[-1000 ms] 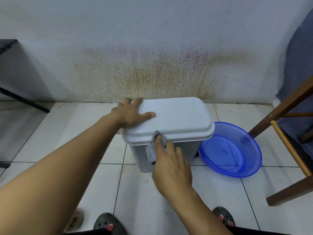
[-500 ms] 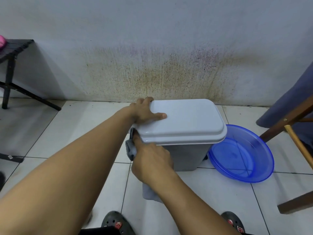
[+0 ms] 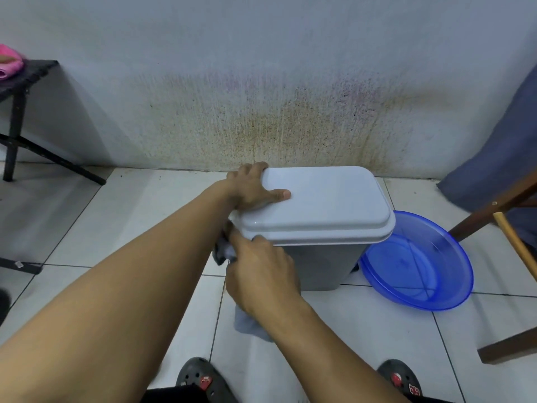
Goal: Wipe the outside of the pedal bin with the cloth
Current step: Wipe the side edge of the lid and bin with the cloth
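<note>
pedal bin (image 3: 321,264) upright; left grip (image 3: 251,186) clasps lid (image 3: 319,199) edge, right grip (image 3: 261,274) pinches cloth (image 3: 221,253) against bin under lid rim.

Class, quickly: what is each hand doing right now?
Left hand: grips the lid corner.
Right hand: holds the cloth against the pedal bin.

Pale grey plastic pedal bin (image 3: 319,266), upright on tiled floor (image 3: 139,216), lid closed, grey cloth (image 3: 222,252) bunched against its near left corner under the lid rim
</note>
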Demonstrator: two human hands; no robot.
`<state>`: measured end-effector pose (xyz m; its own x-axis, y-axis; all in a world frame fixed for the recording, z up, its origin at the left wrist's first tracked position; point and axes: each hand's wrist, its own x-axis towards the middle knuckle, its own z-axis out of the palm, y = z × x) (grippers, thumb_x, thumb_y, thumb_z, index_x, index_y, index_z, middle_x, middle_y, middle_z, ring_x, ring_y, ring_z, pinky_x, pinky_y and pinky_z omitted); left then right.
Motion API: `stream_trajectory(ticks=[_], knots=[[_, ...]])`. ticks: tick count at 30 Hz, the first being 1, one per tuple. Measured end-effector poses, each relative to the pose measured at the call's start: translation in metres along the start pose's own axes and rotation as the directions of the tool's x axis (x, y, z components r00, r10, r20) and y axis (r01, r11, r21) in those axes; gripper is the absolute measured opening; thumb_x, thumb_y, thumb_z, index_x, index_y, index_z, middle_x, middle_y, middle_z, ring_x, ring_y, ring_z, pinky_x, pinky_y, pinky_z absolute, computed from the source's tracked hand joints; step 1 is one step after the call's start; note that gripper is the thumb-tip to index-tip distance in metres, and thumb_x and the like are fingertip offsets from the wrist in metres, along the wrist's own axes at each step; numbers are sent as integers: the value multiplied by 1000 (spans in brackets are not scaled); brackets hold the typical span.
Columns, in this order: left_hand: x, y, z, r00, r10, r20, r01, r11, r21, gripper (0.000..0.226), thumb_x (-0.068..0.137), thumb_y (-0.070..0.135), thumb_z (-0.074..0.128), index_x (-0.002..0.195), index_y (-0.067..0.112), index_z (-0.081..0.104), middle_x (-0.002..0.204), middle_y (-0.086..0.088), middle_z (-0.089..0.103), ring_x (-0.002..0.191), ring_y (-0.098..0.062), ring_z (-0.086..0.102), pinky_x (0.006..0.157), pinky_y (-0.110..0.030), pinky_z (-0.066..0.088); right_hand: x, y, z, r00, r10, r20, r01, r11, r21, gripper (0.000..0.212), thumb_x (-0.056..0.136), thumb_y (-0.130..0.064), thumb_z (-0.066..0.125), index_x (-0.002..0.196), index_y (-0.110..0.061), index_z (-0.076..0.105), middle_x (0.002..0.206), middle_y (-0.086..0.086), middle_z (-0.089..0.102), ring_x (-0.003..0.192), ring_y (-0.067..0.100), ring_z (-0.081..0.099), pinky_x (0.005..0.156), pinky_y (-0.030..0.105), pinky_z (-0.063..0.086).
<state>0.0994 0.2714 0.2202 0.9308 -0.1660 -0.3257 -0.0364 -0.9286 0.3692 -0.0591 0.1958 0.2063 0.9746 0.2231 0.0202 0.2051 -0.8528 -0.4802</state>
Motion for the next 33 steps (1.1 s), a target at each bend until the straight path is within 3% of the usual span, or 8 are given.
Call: stream_trajectory(ticks=[2,7,12,16,21,26,30,33], knots=[[0,-1,2,1000,1,-7,-1,1000,-13,102,82,78,58,160,30,13,167,-6,15,151,-38,15,120,-54,16,11,0,0,996,49,-74,-49,999,-3,47,91,-13,50,133,-34,45,96,6,50,76,30,48,65,37,36],[5,-8,5,1000,6,-15,-6,1000,14,100,83,81,50,160,32,11,169,-4,9,153,-38,10,121,-59,14,11,-6,4,999,-32,-16,31,998,-59,34,91,-12,56,123,-23,56,103,9,56,88,33,60,63,35,34],[7,-8,11,999,-34,-32,34,999,-4,111,64,98,29,157,41,13,169,4,9,154,-34,8,119,-65,12,25,-6,14,975,-32,-218,29,999,-14,21,95,-15,56,115,-15,61,101,11,59,72,38,61,57,38,38],[4,-11,16,997,10,-80,-5,998,65,121,54,105,28,156,41,13,167,2,13,151,-35,15,117,-65,16,30,1,28,944,-19,-329,13,1000,-19,7,89,-24,67,93,-18,68,81,5,63,55,33,61,48,32,35],[6,-13,18,992,44,-119,-34,996,82,127,49,109,23,155,40,16,166,0,18,151,-35,17,117,-65,17,13,26,31,929,-82,-361,46,993,-107,17,70,-20,78,81,-23,65,67,-2,57,43,26,53,42,23,26],[-2,-15,25,974,86,-210,-55,987,149,107,67,101,26,154,39,20,165,1,22,149,-32,25,111,-63,27,-4,87,22,816,-190,-546,119,979,-163,15,77,-16,63,90,-19,71,70,-1,57,46,24,55,34,30,43],[-5,-16,28,962,109,-251,-67,983,172,103,71,99,25,154,39,21,165,1,23,148,-30,27,111,-60,30,-18,142,2,773,-185,-607,48,971,-235,29,70,-8,77,97,-16,73,76,0,62,52,23,58,35,29,42],[-5,-15,28,961,115,-251,-68,980,187,102,73,98,24,155,38,21,165,0,23,148,-30,27,111,-60,29,-30,174,-6,754,-95,-650,-54,977,-205,30,73,-14,85,100,-15,72,79,0,62,53,24,56,38,27,38]])
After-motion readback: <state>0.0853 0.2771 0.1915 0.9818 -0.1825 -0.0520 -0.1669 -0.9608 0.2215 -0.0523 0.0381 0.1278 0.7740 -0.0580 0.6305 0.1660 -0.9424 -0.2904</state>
